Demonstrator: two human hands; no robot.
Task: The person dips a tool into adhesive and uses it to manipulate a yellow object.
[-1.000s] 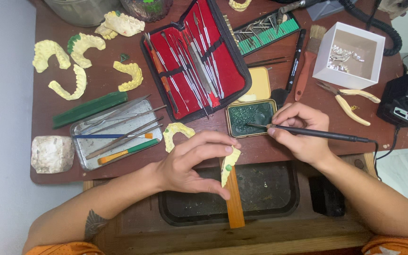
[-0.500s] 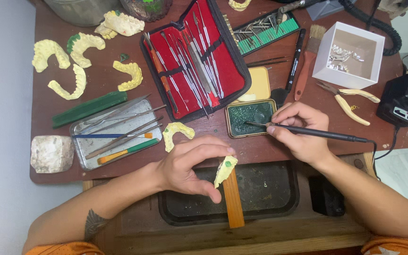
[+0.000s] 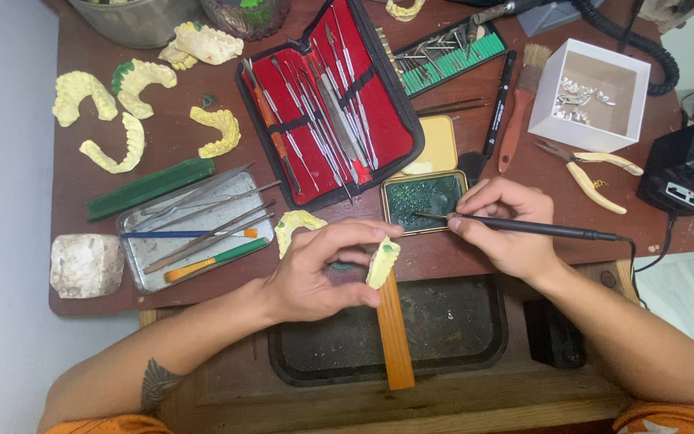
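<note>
My left hand (image 3: 319, 269) grips a small yellow dental cast (image 3: 382, 260) with green wax on it, held over the top end of an orange wooden peg (image 3: 394, 337). My right hand (image 3: 504, 225) holds a thin black corded tool (image 3: 540, 231) like a pen. Its fine tip reaches left into an open tin of dark green wax (image 3: 426, 199). Another yellow cast (image 3: 297, 223) lies on the table just above my left hand.
An open red instrument case (image 3: 332, 96) lies at centre back. Several yellow casts (image 3: 114, 120) sit at the left, beside a metal tray of tools (image 3: 194, 229) and a green bar (image 3: 150, 186). A white box (image 3: 592, 92), pliers (image 3: 592, 173), a brush (image 3: 517, 112) and a black unit (image 3: 688, 169) stand at the right.
My left hand has turned the cast slightly and shifted it a little to the left over the peg. My right hand has kept the tool tip at the wax tin.
</note>
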